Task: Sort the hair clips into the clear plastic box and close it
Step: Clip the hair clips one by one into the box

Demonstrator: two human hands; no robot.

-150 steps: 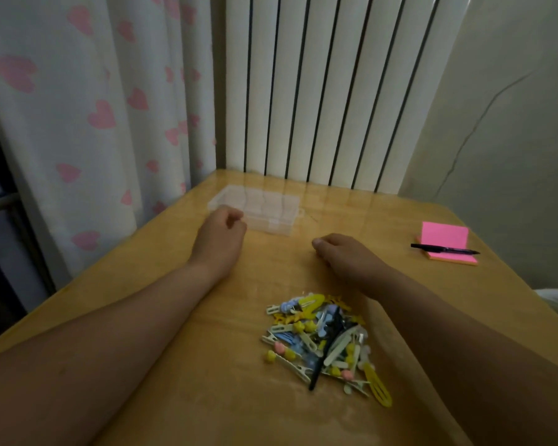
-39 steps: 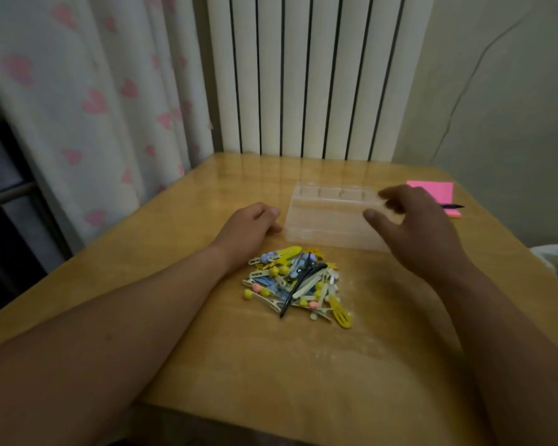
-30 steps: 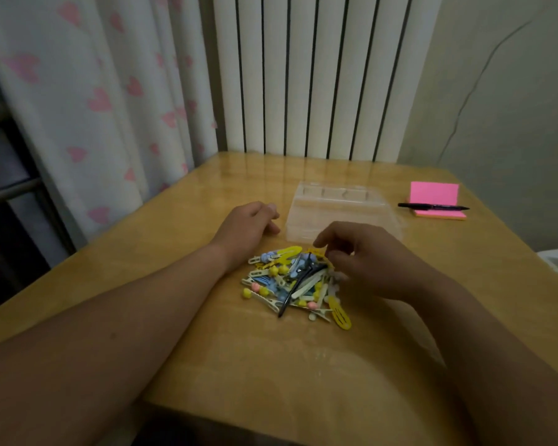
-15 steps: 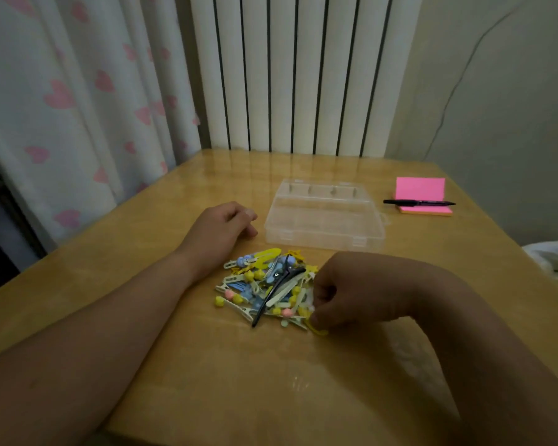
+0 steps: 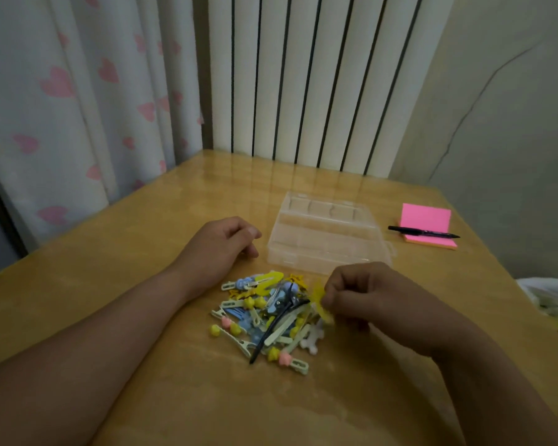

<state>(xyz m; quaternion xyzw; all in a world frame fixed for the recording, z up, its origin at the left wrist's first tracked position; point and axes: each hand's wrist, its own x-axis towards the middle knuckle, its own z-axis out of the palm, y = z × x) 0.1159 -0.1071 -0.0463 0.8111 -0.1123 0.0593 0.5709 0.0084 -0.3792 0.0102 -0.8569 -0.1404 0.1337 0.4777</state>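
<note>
Head view: the table (image 5: 136, 239) is bounded at its far edge by the radiator (image 5: 319, 75), along its left edge by the heart-print curtain (image 5: 78, 91), and on its right edge by open space in front of the wall (image 5: 512, 123). The clear plastic box (image 5: 326, 236) is placed at mid-table, well clear of every edge. Bare tabletop is available behind it up to the radiator and in a strip to its right, before the pink sticky notes (image 5: 427, 220) on which the black pen (image 5: 422, 233) is laid. Whether the lid is raised cannot be told through the clear plastic. The pile of hair clips (image 5: 264, 317) is located just in front of the box, with bare surface to its left and on its near side. The left hand (image 5: 219, 249) is rested on the table just beside the box's near left corner, fingers loosely curled and nothing held. The right hand (image 5: 368, 297) is positioned at the pile's right side, close to the box's near wall, fingers curled inward with a yellow hair clip (image 5: 319, 299) pinched between them. Compared with half a second ago, the right hand has been moved from the near right corner of the pile toward the box, and the yellow hair clip has been drawn off the pile with it. The left hand, the box, the sticky notes and the pen are unchanged in position.
</note>
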